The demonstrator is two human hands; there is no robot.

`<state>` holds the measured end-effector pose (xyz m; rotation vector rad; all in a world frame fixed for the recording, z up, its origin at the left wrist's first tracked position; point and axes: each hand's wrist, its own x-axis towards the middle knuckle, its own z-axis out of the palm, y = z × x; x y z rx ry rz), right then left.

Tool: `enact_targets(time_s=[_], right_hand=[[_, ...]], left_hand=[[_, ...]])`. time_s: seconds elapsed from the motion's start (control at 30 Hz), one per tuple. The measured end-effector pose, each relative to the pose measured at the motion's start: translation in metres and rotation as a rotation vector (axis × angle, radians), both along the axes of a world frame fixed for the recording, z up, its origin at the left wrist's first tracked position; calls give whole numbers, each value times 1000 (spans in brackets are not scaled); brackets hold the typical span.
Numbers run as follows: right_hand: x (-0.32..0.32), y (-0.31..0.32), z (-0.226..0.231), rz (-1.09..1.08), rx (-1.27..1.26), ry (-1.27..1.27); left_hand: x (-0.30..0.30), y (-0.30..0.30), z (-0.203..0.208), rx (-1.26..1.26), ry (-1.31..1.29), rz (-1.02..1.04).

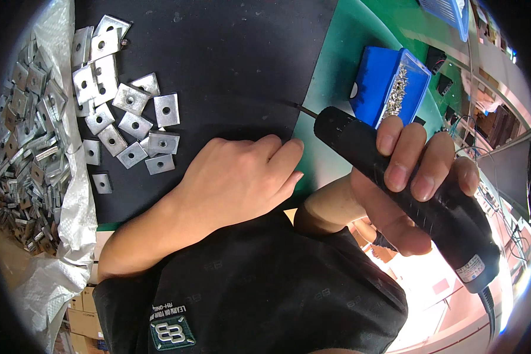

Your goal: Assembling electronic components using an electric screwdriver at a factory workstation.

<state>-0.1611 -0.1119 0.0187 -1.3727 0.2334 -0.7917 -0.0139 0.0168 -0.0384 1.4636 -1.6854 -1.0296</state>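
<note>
My right hand is wrapped round a black electric screwdriver, which slants up and to the left. Its thin bit points over the edge of a black mat, touching nothing that I can see. On the near part of the mat rests my left hand, back upward, with its fingers curled in; whatever they hold, if anything, is hidden beneath. To the left of that hand lie several loose rectangular metal plates, each with a round hole.
At the far left, a white woven sack is heaped with more metal plates. A blue bin of small silvery screws stands on the green surface at right. The screwdriver's cord hangs at lower right.
</note>
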Motion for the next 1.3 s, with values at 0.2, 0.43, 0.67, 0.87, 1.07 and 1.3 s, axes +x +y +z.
enact_targets(time_s=[0.2, 0.43, 0.67, 0.87, 1.07, 1.3], right_hand=[[-1, 0, -1, -18, -9, -42], [-3, -2, -5, -30, -40, -50], [-8, -6, 2, -3, -55, 2], [-14, -11, 3, 38, -56, 4], [-14, -11, 3, 40, -43, -9], [-7, -5, -5, -25, -47, -33]], left_hand=[[0, -2, 1, 9, -2, -4], [-3, -2, -1, 4, -12, 1], [-4, -3, -1, 9, -15, -4], [-6, -5, 3, 10, -16, -2], [-7, -6, 2, 7, -6, -6], [-8, -5, 0, 13, -21, 0]])
